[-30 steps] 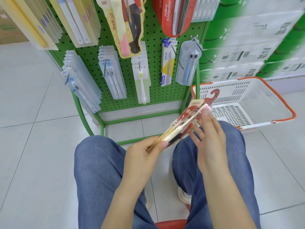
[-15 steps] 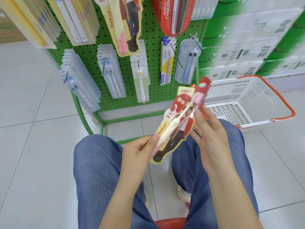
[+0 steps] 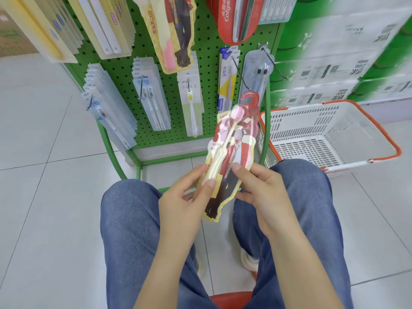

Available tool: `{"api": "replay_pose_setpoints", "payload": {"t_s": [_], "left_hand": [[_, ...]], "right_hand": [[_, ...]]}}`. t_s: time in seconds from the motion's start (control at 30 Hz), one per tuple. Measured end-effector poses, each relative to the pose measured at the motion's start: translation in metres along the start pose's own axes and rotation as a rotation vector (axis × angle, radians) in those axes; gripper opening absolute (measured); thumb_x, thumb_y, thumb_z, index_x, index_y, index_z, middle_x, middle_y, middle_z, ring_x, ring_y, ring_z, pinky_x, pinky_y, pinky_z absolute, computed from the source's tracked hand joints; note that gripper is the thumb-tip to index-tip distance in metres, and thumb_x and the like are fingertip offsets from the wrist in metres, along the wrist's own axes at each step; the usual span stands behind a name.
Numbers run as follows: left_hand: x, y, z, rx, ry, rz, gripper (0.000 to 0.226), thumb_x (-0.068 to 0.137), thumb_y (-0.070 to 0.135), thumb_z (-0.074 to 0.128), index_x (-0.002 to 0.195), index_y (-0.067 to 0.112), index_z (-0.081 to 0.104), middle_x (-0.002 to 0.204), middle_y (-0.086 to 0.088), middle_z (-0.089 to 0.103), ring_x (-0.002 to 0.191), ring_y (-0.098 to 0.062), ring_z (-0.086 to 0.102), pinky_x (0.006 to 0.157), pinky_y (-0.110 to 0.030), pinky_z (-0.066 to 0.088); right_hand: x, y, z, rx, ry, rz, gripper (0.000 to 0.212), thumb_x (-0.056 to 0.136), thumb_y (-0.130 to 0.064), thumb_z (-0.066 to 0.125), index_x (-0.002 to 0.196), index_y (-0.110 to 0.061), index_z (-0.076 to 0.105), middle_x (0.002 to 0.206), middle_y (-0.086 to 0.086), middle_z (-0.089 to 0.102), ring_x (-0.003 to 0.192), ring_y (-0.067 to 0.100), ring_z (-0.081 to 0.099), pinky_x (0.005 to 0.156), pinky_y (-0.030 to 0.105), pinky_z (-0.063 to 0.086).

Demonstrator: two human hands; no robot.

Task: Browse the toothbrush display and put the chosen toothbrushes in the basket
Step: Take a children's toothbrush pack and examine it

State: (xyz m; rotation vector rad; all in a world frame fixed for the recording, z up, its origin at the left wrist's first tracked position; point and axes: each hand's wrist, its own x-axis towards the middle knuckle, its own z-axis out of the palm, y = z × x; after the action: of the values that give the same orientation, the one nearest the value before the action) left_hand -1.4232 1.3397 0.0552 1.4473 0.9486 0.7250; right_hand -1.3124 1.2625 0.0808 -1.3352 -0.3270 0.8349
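Note:
I hold a cartoon-printed toothbrush pack (image 3: 231,152) in both hands above my knees, its printed front facing me and its red hook end pointing up and away. My left hand (image 3: 182,201) grips the lower left edge with the thumb on the cream handle. My right hand (image 3: 260,190) pinches the lower right edge. The white basket (image 3: 334,121) with orange rim stands on the floor to the right, nothing inside it. The green pegboard display (image 3: 207,70) ahead carries several hanging toothbrush packs.
A matching cartoon pack (image 3: 171,34) and a red Colgate pack (image 3: 234,16) hang at the top. Clear packs (image 3: 109,108) jut out at the left. Green and white cartons (image 3: 338,52) are stacked behind the basket. Grey floor tiles lie all around.
The pack has turned from edge-on to front-facing and more upright. My right hand slid from the pack's top end down to its lower right edge. Both hands kept hold.

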Motion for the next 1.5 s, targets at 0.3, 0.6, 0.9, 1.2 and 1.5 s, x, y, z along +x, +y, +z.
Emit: {"api": "replay_pose_setpoints", "payload": {"t_s": [0.3, 0.6, 0.9, 1.2, 1.5], "left_hand": [[-0.003, 0.003, 0.004, 0.02, 0.048, 0.026, 0.026, 0.088, 0.02, 0.07, 0.111, 0.031, 0.074, 0.107, 0.012, 0.074, 0.096, -0.01, 0.071, 0.087, -0.04, 0.057], [0.0, 0.004, 0.001, 0.05, -0.008, 0.049, 0.028, 0.088, 0.021, 0.069, 0.102, 0.045, 0.069, 0.1, 0.018, 0.074, 0.089, 0.002, 0.069, 0.084, -0.025, 0.056], [-0.004, -0.013, 0.013, 0.84, -0.27, 0.416, 0.069, 0.09, 0.036, 0.052, 0.152, 0.028, 0.024, 0.157, 0.001, 0.032, 0.143, -0.017, 0.034, 0.116, -0.037, 0.028], [-0.006, 0.012, 0.006, -0.298, -0.22, -0.297, 0.027, 0.084, 0.035, 0.06, 0.106, 0.025, 0.071, 0.102, 0.008, 0.075, 0.095, -0.008, 0.066, 0.088, -0.023, 0.049], [-0.003, 0.011, -0.008, -0.371, -0.294, -0.376, 0.026, 0.075, 0.026, 0.065, 0.097, 0.019, 0.078, 0.104, -0.004, 0.074, 0.089, -0.014, 0.066, 0.082, -0.033, 0.046]], "right_hand": [[-0.003, -0.008, 0.003, -0.001, -0.031, -0.04, 0.019, 0.093, -0.008, 0.057, 0.089, -0.01, 0.075, 0.086, 0.015, 0.074, 0.076, 0.023, 0.067, 0.066, 0.03, 0.059], [-0.001, -0.006, 0.0, -0.012, -0.005, -0.016, 0.021, 0.095, -0.011, 0.055, 0.087, -0.009, 0.075, 0.086, 0.017, 0.073, 0.075, 0.023, 0.068, 0.068, 0.032, 0.06], [0.002, -0.006, -0.011, 0.05, 0.058, 0.036, 0.022, 0.096, -0.017, 0.054, 0.094, -0.007, 0.073, 0.093, 0.011, 0.075, 0.082, 0.016, 0.07, 0.067, 0.024, 0.057], [0.005, -0.001, -0.016, 0.016, 0.166, 0.111, 0.018, 0.095, -0.032, 0.056, 0.096, -0.021, 0.07, 0.103, -0.004, 0.074, 0.097, 0.011, 0.069, 0.077, 0.025, 0.056], [0.002, -0.003, -0.017, 0.092, 0.097, 0.037, 0.012, 0.094, -0.016, 0.058, 0.089, -0.011, 0.068, 0.089, 0.004, 0.075, 0.076, 0.013, 0.07, 0.064, 0.02, 0.054]]}}
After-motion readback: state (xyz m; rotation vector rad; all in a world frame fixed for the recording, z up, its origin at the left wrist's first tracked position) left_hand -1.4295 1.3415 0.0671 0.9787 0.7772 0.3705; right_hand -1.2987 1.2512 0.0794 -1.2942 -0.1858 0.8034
